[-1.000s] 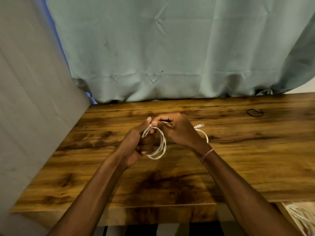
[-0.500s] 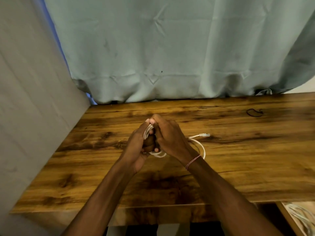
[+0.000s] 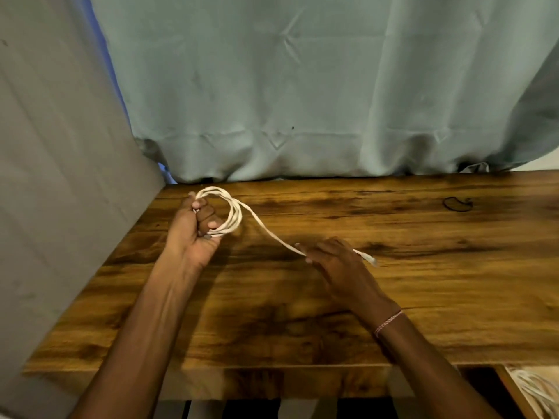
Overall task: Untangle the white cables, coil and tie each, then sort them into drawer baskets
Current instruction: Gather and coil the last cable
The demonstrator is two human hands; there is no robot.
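Dark wooden worktop (image 3: pixel 393 297), far-left corner: we coil a thin white cable (image 3: pixel 234 214).
Left hand (image 3: pixel 193 234) clenches the limp loops; right hand (image 3: pixel 335 264) pinches the light, slippery tail near its plug.

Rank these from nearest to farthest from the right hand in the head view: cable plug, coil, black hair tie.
1. Cable plug: just right of the right hand.
2. Coil: up left, held in the left hand.
3. Black hair tie: far right, lying on the table.

Tabletop (image 3: pixel 423 297) — stained wood, smooth.
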